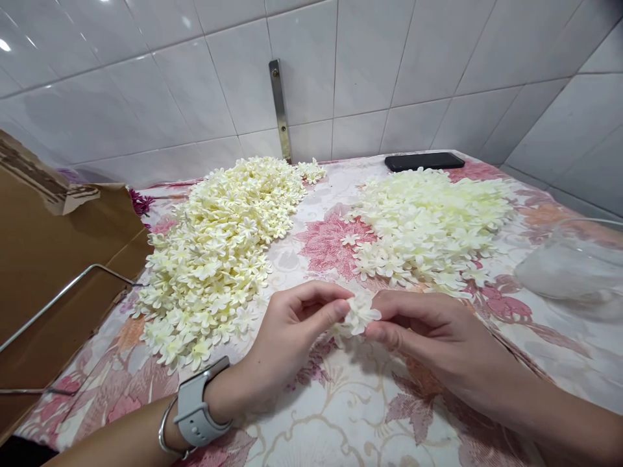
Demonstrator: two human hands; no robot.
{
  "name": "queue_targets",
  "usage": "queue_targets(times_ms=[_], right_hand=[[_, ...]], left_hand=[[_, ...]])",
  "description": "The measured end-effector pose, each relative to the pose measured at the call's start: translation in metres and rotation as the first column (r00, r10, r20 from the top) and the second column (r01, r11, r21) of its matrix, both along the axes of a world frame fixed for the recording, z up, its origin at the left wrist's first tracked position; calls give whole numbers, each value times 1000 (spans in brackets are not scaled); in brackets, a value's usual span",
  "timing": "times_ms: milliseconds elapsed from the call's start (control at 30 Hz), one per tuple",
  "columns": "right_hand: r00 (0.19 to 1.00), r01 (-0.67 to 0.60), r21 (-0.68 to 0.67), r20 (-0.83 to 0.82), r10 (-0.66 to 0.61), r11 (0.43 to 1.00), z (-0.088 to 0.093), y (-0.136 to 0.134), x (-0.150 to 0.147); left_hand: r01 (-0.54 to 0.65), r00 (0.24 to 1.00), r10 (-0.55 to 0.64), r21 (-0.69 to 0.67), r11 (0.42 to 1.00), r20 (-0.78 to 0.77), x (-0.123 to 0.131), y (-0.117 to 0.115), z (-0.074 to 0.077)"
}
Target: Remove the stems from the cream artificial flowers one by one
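At lower centre, left hand (292,334) and right hand (435,331) both pinch white petals (361,312). A light grip should avoid creasing them.

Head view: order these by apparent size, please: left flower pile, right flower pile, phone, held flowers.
1. Left flower pile
2. Right flower pile
3. Phone and held flowers: too alike to rank; the flowers are nearer the camera.
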State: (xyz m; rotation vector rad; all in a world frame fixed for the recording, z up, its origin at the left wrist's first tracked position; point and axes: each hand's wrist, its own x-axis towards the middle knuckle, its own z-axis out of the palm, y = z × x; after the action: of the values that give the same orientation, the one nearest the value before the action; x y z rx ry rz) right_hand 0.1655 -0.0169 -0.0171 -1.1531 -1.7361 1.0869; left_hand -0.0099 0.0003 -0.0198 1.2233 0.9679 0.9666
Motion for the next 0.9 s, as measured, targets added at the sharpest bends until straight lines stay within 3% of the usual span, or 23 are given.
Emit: queue_targets(times_ms=[200,267,400,567,767,900], right_hand=[[957,288,-78,2,-289,954,0,2,1],[967,254,-30,29,-253,967,-1,2,0],[989,54,108,134,-68,993,-3,-4,-2],[981,29,189,182,-64,981,-2,-7,-3],[984,23,209,166,-59,978,1,-6,-2],[989,37,184,133,-63,982,1,-6,-2]], left_hand=[[-111,994,111,3,994,18,1,6,-2],[-90,996,91,43,995,-17,2,4,-2],[10,992,9,159,987,-122,1,-3,-3],[67,971,8,307,949,-238,-2,-5,-5],[96,972,-29,280,955,-235,-1,-6,-2],[36,985,-1,200,979,-172,0,-5,-1]])
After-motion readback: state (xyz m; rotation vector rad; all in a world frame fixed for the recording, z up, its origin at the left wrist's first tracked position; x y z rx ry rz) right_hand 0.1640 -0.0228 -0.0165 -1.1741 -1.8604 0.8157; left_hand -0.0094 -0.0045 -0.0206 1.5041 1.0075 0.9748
